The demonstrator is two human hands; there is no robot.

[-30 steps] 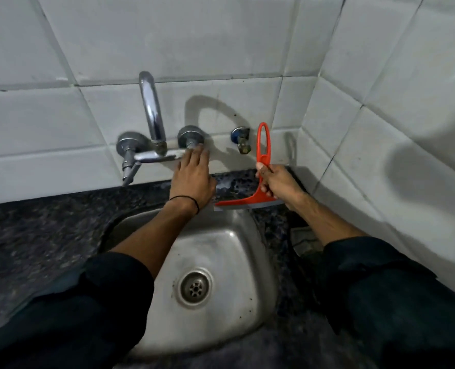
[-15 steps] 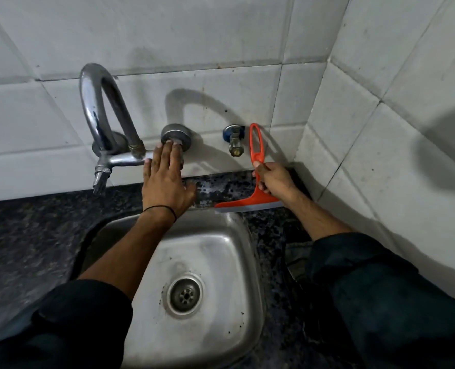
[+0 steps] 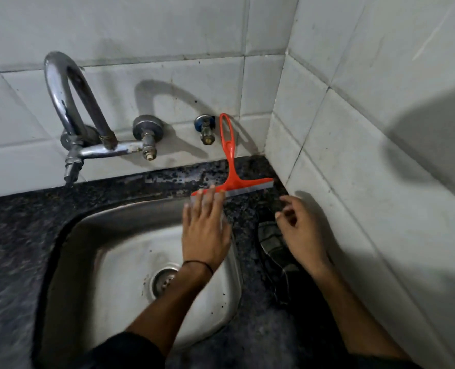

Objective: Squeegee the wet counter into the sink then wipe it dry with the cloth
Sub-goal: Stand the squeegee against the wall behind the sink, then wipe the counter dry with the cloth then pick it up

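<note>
The orange squeegee (image 3: 231, 166) stands free behind the sink, its handle leaning on the back wall tiles and its blade resting on the dark speckled counter (image 3: 165, 179). My left hand (image 3: 205, 230) is flat with fingers spread, and its fingertips touch the blade's left end. My right hand (image 3: 301, 233) hovers with loosely curled fingers and holds nothing. Just under it a dark cloth (image 3: 273, 246) lies crumpled on the counter strip between the steel sink (image 3: 109, 217) and the right wall.
A chrome tap (image 3: 69, 102) arches from the back wall, its spout turned left beyond the basin. A small blue-capped valve (image 3: 206, 129) sticks out beside the squeegee handle. The tiled side wall (image 3: 367, 169) closes the corner at right. More counter stretches to the left (image 3: 13, 235).
My right hand has let go of the squeegee and drawn back over the cloth. My left hand has left the tap and moved right to the blade's end.
</note>
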